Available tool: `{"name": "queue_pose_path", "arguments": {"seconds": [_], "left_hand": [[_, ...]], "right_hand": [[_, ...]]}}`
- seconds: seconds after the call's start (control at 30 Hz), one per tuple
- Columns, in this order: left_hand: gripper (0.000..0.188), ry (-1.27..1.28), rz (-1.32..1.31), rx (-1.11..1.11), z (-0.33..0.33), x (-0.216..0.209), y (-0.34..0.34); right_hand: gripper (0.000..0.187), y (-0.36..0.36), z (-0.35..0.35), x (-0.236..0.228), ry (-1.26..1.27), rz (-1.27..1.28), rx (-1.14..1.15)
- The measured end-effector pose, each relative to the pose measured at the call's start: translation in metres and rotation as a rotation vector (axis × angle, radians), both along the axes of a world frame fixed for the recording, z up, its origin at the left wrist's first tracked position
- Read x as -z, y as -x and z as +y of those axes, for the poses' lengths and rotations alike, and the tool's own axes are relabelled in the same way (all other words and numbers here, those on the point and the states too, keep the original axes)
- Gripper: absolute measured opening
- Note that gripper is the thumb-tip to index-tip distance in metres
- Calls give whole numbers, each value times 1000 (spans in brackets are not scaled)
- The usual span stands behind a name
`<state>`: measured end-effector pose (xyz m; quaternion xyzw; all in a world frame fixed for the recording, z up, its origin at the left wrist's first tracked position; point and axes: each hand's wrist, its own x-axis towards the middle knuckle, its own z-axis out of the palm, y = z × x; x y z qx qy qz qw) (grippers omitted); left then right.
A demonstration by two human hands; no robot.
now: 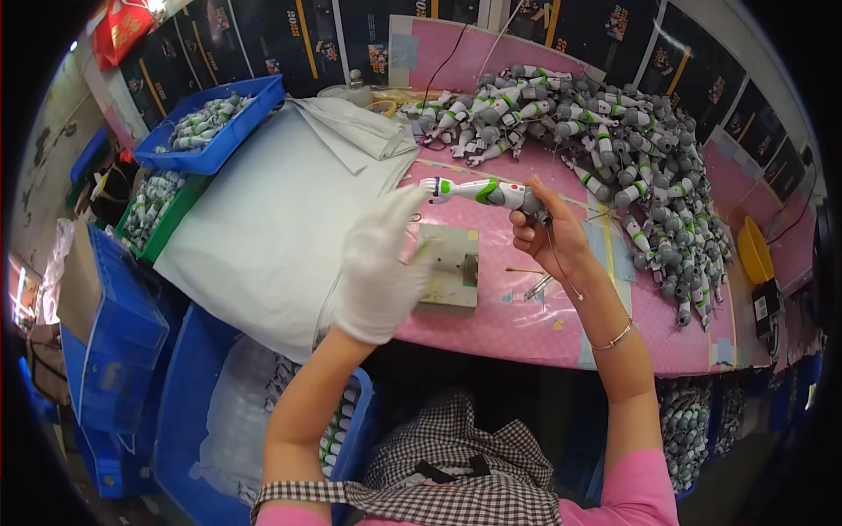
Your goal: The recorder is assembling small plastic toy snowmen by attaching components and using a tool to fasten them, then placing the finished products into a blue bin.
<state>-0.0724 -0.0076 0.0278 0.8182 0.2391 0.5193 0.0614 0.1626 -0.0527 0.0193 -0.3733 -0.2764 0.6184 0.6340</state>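
Your two forearms rise from the lower edge and reach over a pink surface. Your right hand, bare, is raised at the right, wrist upright, fingers and thumb clamped on the grey shoulder end of a jointed toy arm. The toy arm lies nearly level in the air between your hands, above the surface, its white fist pointing left; a thin cord hangs beside your palm. Your left hand, in a white glove, slants upward with its fingers near that fist; they are blurred, so whether they touch it, or are apart or together, cannot be told. Below the toy arm stands a grey metal block. At the upper right is a heap of similar toy arms.

Dark wall panels carry orange lettering and small coloured pictures. At the far right, a black box bears a pale label, too small to read.
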Motion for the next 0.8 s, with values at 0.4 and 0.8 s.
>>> {"name": "queue_pose_path", "arguments": {"seconds": [0.4,0.8], "left_hand": [[34,1702,-1065,612,-22,9,-24],[45,1764,-1081,1252,-35,46,-11]], "right_hand": [[41,48,-79,66,-179,2,-164],[54,103,-80,96,-490,446,-241]]}}
